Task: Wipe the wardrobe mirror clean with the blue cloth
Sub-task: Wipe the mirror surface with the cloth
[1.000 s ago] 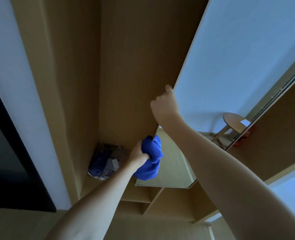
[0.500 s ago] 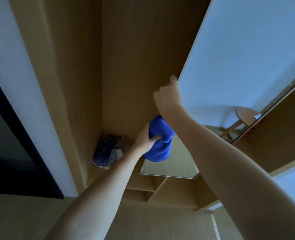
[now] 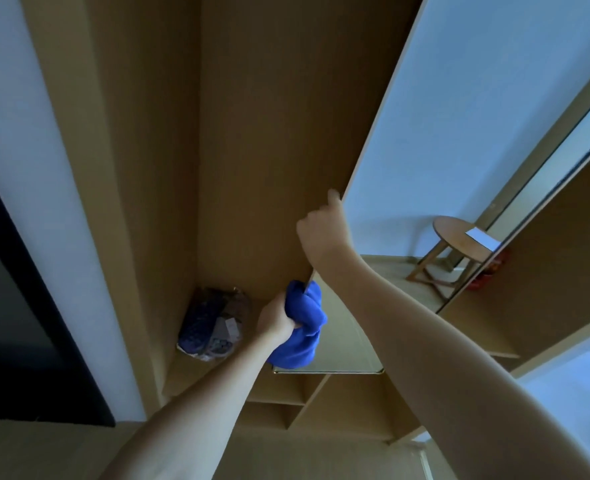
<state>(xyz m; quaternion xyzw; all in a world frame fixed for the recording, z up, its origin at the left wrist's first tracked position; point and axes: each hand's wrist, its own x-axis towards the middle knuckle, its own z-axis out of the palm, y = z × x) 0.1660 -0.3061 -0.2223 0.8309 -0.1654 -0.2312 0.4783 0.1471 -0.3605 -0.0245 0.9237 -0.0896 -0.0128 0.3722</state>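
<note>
The wardrobe mirror (image 3: 459, 140) is a tall panel swung out from the wooden wardrobe, reflecting a pale wall, a floor and a round stool. My right hand (image 3: 321, 233) grips the mirror's left edge about halfway up, fingers curled round it. Below it my left hand (image 3: 276, 322) clutches the bunched blue cloth (image 3: 300, 327) and holds it against the same edge, near the mirror's lower part. The cloth hides the bottom left stretch of the glass.
Inside the wardrobe, a clear bag of dark and grey items (image 3: 214, 327) lies on the shelf (image 3: 189, 372) at lower left. Open wooden compartments (image 3: 286, 403) sit below the mirror. A dark panel (image 3: 16, 323) stands at far left beside a white wall strip.
My left hand rose with the blue cloth along the mirror's edge, then came back down to the lower part. My right hand kept its grip on the edge.
</note>
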